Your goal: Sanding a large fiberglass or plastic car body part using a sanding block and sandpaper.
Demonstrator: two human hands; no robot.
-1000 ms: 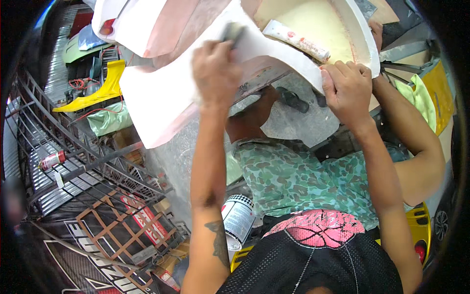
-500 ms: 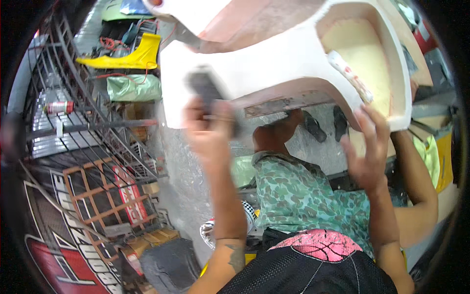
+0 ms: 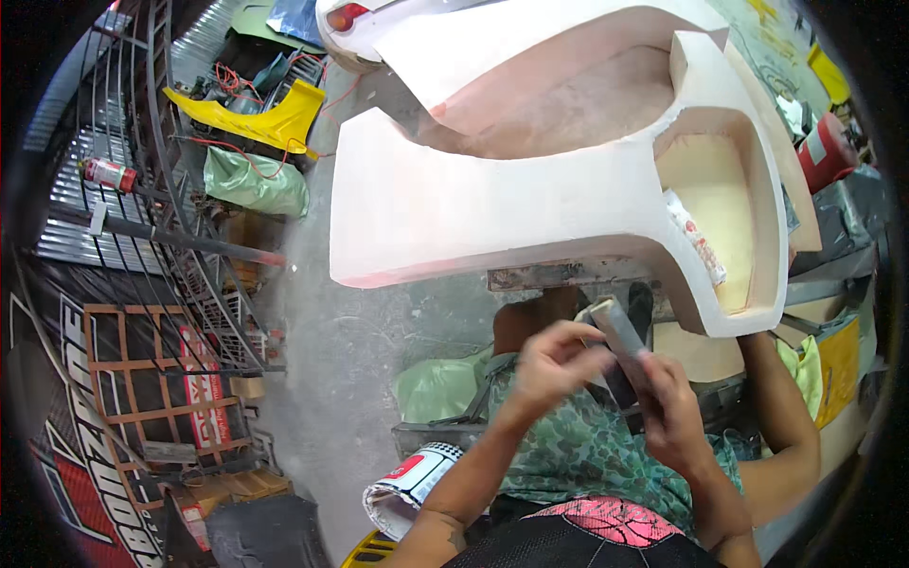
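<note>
My right hand [image 3: 674, 407] grips a long grey sanding block [image 3: 627, 343] with a dark sheet along its side, held tilted over my lap. Close by its upper end is my left hand [image 3: 559, 374], fingers apart and partly smeared by motion; it does not appear to hold anything. Beyond both hands lies a large white curved body panel [image 3: 492, 194], with a deep cutout on its far side and a recess at its right end. In that recess rests a slim white packet [image 3: 696, 241] with red marks.
A metal rack [image 3: 161, 208] stands on the left, near a yellow fender [image 3: 251, 118] and a green plastic bag [image 3: 256, 180]. A white printed bucket [image 3: 407, 492] lies left of my lap. To the far right is a red container [image 3: 826, 151].
The block was in my left hand over the panel's left part; now my right hand holds it over my lap. My right hand has left the panel edge, and my left hand has moved right.
</note>
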